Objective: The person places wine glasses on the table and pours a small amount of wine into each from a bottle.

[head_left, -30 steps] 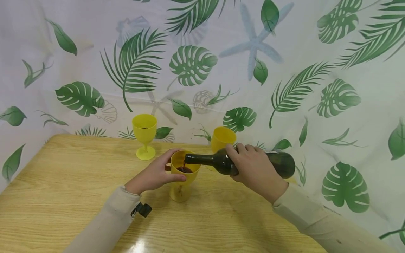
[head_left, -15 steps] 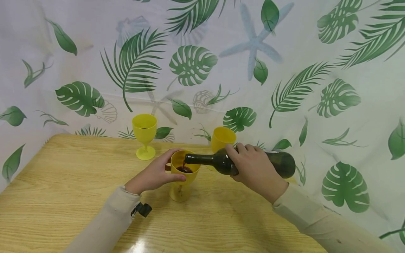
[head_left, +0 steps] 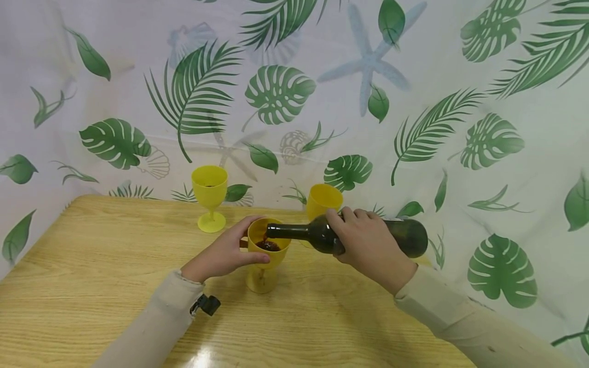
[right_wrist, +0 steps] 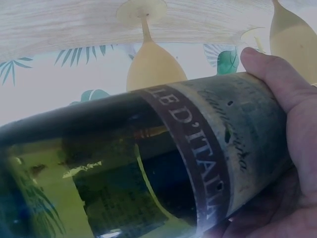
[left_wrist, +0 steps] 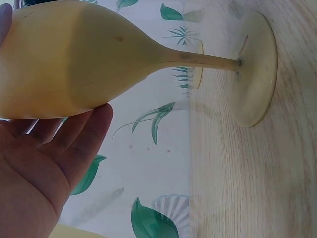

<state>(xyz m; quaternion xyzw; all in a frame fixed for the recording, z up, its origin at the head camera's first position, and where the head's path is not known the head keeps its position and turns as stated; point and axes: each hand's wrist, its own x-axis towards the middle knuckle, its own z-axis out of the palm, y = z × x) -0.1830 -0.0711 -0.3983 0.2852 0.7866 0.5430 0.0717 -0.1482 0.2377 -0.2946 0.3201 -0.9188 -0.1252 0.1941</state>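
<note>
Tilted almost level, a dark green wine bottle (head_left: 291, 231) has its mouth just over the rim of a yellow goblet (head_left: 278, 256). Dark red liquid runs from it into the goblet, where a dark pool (head_left: 268, 246) shows. My right hand (head_left: 370, 248) grips the bottle round its body; the right wrist view shows its printed label (right_wrist: 247, 129) under the thumb. With thumb in front and fingers behind, my left hand (head_left: 223, 255) holds the goblet's bowl. In the left wrist view the goblet's round foot (left_wrist: 255, 69) is at the wooden tabletop.
A second yellow goblet (head_left: 210, 186) stands at the back left of the wooden table (head_left: 115, 266), a little dark liquid inside. Behind the bottle stands a third yellow goblet (head_left: 322, 199), partly covered by it. A leaf-patterned cloth (head_left: 280, 138) hangs behind the table.
The bottle's mouth has shifted very slightly left within the goblet's rim, and the liquid keeps running. Both hands keep their hold and have hardly moved.
</note>
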